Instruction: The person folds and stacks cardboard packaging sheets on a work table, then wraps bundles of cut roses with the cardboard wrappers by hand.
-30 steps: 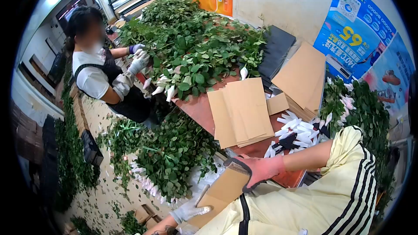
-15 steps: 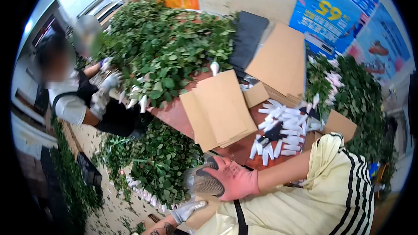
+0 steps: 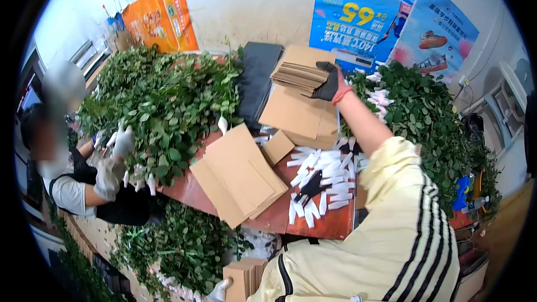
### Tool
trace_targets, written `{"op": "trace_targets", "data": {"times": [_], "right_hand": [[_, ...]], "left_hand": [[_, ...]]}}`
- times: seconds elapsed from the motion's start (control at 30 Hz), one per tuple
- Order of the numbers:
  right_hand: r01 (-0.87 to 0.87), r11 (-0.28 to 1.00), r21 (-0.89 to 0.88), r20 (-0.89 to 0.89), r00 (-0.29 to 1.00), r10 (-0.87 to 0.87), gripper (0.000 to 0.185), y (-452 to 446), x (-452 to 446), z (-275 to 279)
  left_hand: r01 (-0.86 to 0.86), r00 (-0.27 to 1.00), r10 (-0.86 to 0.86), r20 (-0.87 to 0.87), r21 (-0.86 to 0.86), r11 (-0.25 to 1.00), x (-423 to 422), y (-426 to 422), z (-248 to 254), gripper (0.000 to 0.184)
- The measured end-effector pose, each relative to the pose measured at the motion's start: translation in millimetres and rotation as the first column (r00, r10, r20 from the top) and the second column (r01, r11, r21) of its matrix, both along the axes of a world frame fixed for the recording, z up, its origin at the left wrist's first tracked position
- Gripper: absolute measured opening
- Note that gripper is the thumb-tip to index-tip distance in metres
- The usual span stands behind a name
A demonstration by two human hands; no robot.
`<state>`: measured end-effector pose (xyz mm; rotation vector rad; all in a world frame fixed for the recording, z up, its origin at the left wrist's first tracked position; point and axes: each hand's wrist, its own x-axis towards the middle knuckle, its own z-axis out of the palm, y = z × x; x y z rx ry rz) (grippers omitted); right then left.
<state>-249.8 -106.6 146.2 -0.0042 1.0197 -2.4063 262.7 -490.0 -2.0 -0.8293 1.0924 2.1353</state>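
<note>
My right hand [image 3: 329, 84], in a pink glove with a dark palm, is closed around the edge of a stack of cardboard sheets [image 3: 299, 77]. It holds the stack over the larger cardboard pile [image 3: 293, 113] at the back of the table. Low in the view my left hand [image 3: 221, 289], in a white glove, grips the side of another stack of cardboard sheets [image 3: 246, 277] close to my body; part of that hand is hidden. Between my arms, a loose cardboard pile [image 3: 238, 170] lies on the red table [image 3: 268, 225], beside many white sleeves [image 3: 338, 182] and a black glove [image 3: 309, 187].
Leafy rose stems [image 3: 162, 100] heap on the table's left side, with more stems [image 3: 419, 98] at the right. Further stems [image 3: 179, 246] lie below the table. At the left a co-worker's gloved hand [image 3: 123, 142] handles stems. A dark flat board [image 3: 258, 78] leans near the wall.
My right hand has gone from near my body up to the back of the table with a cardboard stack. My left hand is now against another stack. The view has shifted right.
</note>
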Motion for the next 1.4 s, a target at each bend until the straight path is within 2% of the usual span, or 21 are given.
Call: {"op": "trace_targets", "data": {"times": [0.17, 0.23, 0.3, 0.33, 0.37, 0.47, 0.5, 0.57, 0.63, 0.67, 0.77, 0.8, 0.9, 0.97, 1.03, 1.1, 1.13, 1.2, 1.3, 1.33, 1.4], "right_hand": [[0.172, 0.961, 0.216, 0.162, 0.964, -0.209, 0.030, 11, -75, -84], [0.246, 0.792, 0.559, 0.079, 0.935, -0.346, 0.027, 14, -79, -109], [0.341, 0.762, 0.550, 0.056, 0.896, -0.441, 0.044, 16, -86, -119], [0.400, 0.384, 0.832, -0.197, 0.861, -0.469, 0.054, 24, -99, -128], [0.433, -0.085, 0.897, -0.433, 0.824, -0.366, 0.065, 20, -94, -119], [0.395, -0.302, 0.868, -0.485, 0.805, -0.341, 0.079, -15, -27, -32], [0.398, -0.303, 0.866, -0.488, 0.803, -0.341, 0.079, -16, -20, -30], [0.849, -0.082, 0.522, -0.840, 0.529, 0.120, 0.078, -13, -3, -27], [0.853, 0.135, 0.505, -0.862, 0.491, 0.123, 0.065, -20, 18, -22], [0.791, 0.347, 0.504, -0.860, 0.497, 0.115, 0.053, -17, 27, -13], [0.779, 0.283, 0.559, -0.829, 0.536, 0.162, 0.048, 5, 16, -15], [0.742, 0.414, 0.528, -0.829, 0.556, 0.061, 0.047, 12, -2, -40], [0.787, 0.163, 0.595, -0.796, 0.550, 0.254, 0.051, -1, 25, -60], [0.689, 0.186, 0.700, -0.680, 0.565, 0.466, 0.051, -14, 41, -55], [0.730, 0.038, 0.683, -0.631, 0.563, 0.533, 0.049, -15, 38, -88], [0.857, -0.188, 0.481, -0.595, 0.476, 0.648, 0.046, -6, 20, -116], [0.858, -0.188, 0.478, -0.560, 0.462, 0.688, 0.045, -3, 23, -107], [0.883, -0.210, 0.420, -0.529, 0.426, 0.734, 0.044, -5, 28, -103], [0.896, -0.333, 0.293, -0.533, 0.442, 0.721, 0.045, -26, 48, -78], [0.897, -0.320, 0.304, -0.526, 0.438, 0.729, 0.045, -35, 56, -74], [0.913, 0.001, 0.408, -0.768, 0.343, 0.541, 0.044, -39, 72, -68]], "left_hand": [[-0.126, 0.978, 0.133, -0.161, 0.058, 0.990, -19, 10, 34, 0.072], [-0.182, 0.947, 0.204, -0.248, 0.108, 0.977, -24, 12, 52, 0.073], [-0.226, 0.891, 0.278, -0.358, 0.183, 0.957, -32, 15, 72, 0.073], [-0.234, 0.854, 0.313, -0.415, 0.232, 0.944, -41, 17, 80, 0.073], [-0.235, 0.814, 0.340, -0.471, 0.268, 0.934, -53, 18, 85, 0.074], [-0.285, 0.741, 0.398, -0.541, 0.284, 0.915, -106, 18, 78, 0.076], [-0.309, 0.733, 0.409, -0.544, 0.270, 0.912, -126, 18, 70, 0.078], [-0.244, 0.725, 0.449, -0.522, 0.415, 0.877, -193, 49, 80, 0.076], [-0.158, 0.689, 0.368, -0.624, 0.366, 0.917, -259, 94, 104, 0.067], [-0.151, 0.713, 0.374, -0.593, 0.391, 0.908, -294, 113, 103, 0.062], [-0.107, 0.783, 0.324, -0.530, 0.397, 0.911, -392, 164, 87, 0.059], [-0.144, 0.819, 0.356, -0.451, 0.438, 0.887, -421, 181, 80, 0.059], [-0.195, 0.822, 0.383, -0.421, 0.424, 0.884, -477, 216, 48, 0.064], [-0.113, 0.864, 0.306, -0.399, 0.439, 0.891, -505, 227, 12, 0.064], [-0.105, 0.848, 0.295, -0.441, 0.406, 0.908, -510, 232, -2, 0.060], [-0.065, 0.877, 0.258, -0.406, 0.433, 0.899, -500, 232, 9, 0.050], [-0.042, 0.565, 0.067, -0.822, 0.052, 0.998, -531, 232, -37, 0.052], [-0.285, 0.275, -0.222, -0.935, -0.300, 0.911, -506, 221, -83, 0.062], [-0.511, 0.513, -0.089, -0.854, -0.387, 0.767, -364, 213, 75, 0.076], [-0.545, 0.456, -0.141, -0.879, -0.401, 0.737, -336, 197, 83, 0.076], [-0.645, 0.370, -0.306, -0.877, -0.480, 0.595, -289, 135, 55, 0.079]]}}
